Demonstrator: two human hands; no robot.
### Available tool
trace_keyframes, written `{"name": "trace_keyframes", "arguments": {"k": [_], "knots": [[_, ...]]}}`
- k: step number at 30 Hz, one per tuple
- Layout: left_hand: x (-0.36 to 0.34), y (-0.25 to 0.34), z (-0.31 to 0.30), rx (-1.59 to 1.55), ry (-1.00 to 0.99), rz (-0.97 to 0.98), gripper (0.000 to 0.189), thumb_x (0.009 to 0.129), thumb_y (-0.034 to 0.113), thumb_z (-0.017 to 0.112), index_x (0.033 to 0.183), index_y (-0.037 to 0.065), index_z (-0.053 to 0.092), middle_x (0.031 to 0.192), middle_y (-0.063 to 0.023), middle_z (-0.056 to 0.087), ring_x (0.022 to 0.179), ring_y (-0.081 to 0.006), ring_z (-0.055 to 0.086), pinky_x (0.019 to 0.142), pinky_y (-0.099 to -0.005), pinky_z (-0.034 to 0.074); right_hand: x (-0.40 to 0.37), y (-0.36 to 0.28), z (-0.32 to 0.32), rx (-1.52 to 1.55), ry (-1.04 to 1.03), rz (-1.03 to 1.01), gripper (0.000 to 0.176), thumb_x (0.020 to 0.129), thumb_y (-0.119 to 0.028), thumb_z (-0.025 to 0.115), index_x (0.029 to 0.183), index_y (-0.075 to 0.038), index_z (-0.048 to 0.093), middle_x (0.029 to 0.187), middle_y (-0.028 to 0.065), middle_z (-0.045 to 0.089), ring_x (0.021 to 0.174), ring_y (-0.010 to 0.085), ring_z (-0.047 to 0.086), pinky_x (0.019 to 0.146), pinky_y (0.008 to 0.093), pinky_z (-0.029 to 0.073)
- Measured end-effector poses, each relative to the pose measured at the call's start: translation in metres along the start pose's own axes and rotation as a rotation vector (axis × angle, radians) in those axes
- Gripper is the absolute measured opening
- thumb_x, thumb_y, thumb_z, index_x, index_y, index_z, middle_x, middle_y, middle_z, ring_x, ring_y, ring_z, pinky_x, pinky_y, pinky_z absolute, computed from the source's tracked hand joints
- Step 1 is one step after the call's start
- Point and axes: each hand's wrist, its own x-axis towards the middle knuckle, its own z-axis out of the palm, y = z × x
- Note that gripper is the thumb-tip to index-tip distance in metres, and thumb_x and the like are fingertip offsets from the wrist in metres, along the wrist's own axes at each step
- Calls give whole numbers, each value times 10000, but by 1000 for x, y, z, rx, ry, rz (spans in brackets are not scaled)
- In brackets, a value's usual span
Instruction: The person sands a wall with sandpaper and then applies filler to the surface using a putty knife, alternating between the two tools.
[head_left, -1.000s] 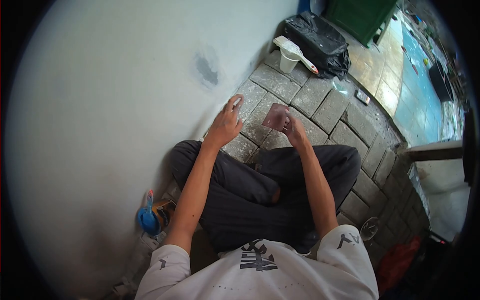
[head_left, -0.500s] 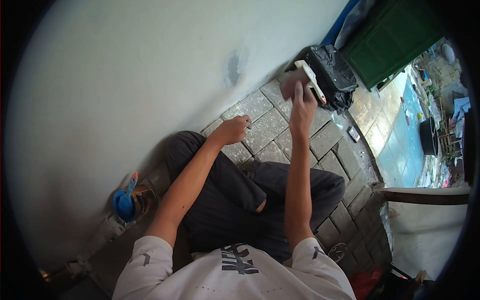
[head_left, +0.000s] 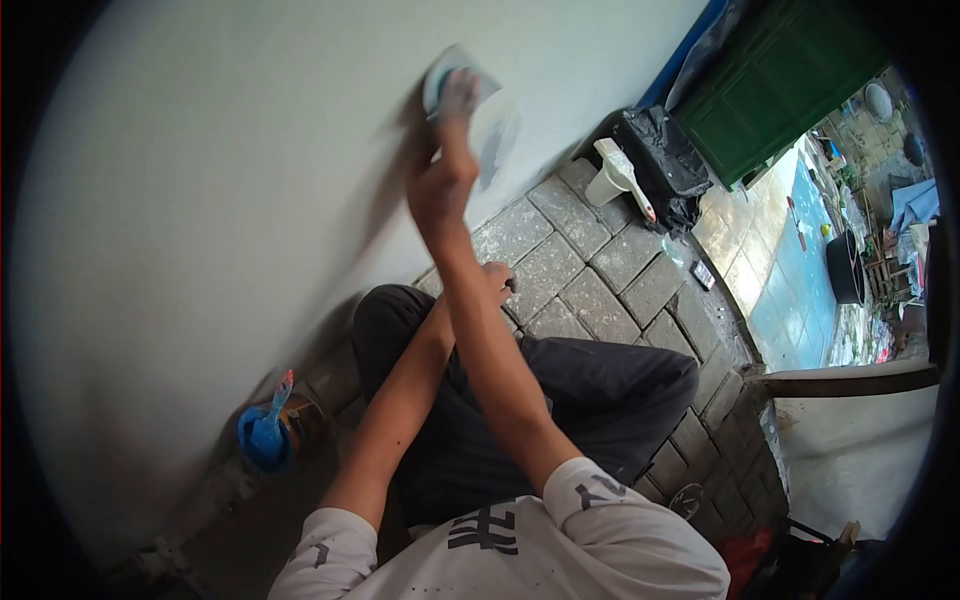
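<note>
Gripping thin sheet [head_left: 485,86] in right hand [head_left: 445,180], pressed against wall [head_left: 250,200], just beside grey patch [head_left: 494,152]; blurred at fingertips. With left hand [head_left: 498,280] loosely curled, low near pavers [head_left: 545,270], partly hidden behind right forearm [head_left: 490,350]; cannot tell whether gripping anything. Farther along pavers: brush [head_left: 625,178] laid across white cup [head_left: 604,188].

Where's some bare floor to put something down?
The paving between the left hand and the white cup looks bare, just white specks. Past it is crowded: cup, brush and black plastic bunch together near the wall.
</note>
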Motion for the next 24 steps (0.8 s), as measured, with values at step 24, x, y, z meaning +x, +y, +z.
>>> {"name": "trace_keyframes", "arguments": {"k": [24], "knots": [[1, 58, -63, -669, 619, 195, 394, 956, 85, 619, 1329, 39, 501, 1269, -75, 579, 864, -186, 720, 678, -281, 535, 21, -40, -5, 4, -178, -16, 600, 860, 167, 530, 1447, 87, 438, 1444, 338, 470, 1415, 441, 384, 1125, 457, 411]]}}
